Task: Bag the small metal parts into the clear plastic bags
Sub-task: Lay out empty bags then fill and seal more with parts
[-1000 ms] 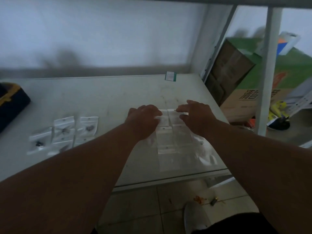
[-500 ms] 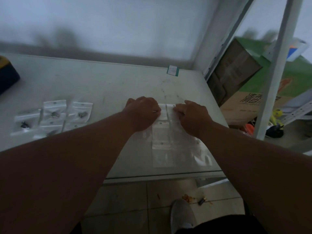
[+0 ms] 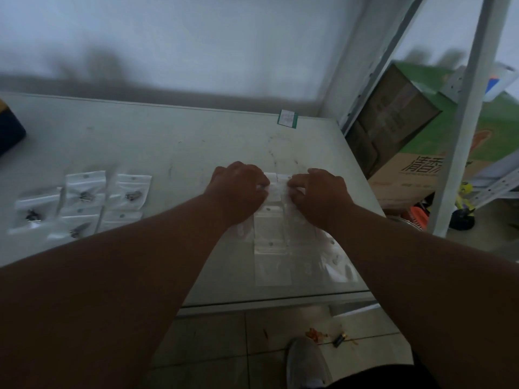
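A small clear plastic bag [image 3: 275, 187] lies on the grey table [image 3: 174, 153] at the top of a spread of empty clear bags [image 3: 271, 262]. My left hand [image 3: 238, 189] pinches its left edge with curled fingers. My right hand [image 3: 320, 195] pinches its right edge the same way. Whether a metal part is inside is hidden by my fingers. At the table's left lie several filled bags [image 3: 84, 200], each with a small dark metal part inside.
A dark case with a yellow edge [image 3: 9, 130] sits at the far left. A green-edged label [image 3: 287, 118] lies at the table's back. A white rack post [image 3: 466, 116], cardboard boxes [image 3: 407, 130] and floor clutter stand to the right. My shoe [image 3: 307, 363] is below the table's front edge.
My two hands have drawn closer together on the small bag. The camera has tilted, so the table and filled bags appear shifted in view.
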